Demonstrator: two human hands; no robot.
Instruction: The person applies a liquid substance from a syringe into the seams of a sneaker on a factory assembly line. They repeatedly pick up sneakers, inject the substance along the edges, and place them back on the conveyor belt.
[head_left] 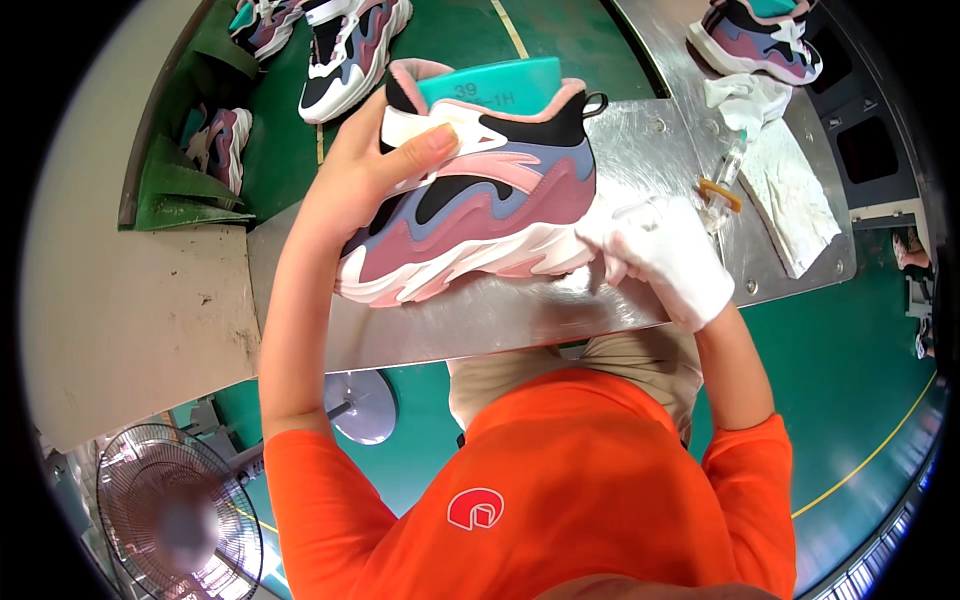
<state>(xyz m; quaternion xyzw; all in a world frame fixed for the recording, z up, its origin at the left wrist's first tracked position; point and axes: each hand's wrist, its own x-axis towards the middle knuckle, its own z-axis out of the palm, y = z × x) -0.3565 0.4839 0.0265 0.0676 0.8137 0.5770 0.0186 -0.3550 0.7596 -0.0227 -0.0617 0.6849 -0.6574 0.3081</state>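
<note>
A chunky sneaker (500,195) in mauve, blue-grey, black and pink, with a white and pink sole, is tilted above the metal bench. A teal shoe last (500,88) fills its opening. My bare left hand (365,165) grips the shoe by the front and tongue, thumb across the laces area. My right hand (665,255), in a white glove, is at the heel end of the sole, its fingertips bunched against the edge. Whether those fingers pinch something small is hidden by the glove.
On the steel bench (400,335), a syringe-like applicator with an orange flange (722,193) lies beside a folded white cloth (790,195). Another sneaker (765,45) stands far right. More sneakers (350,60) sit on the green surface at upper left. A fan (180,515) stands lower left.
</note>
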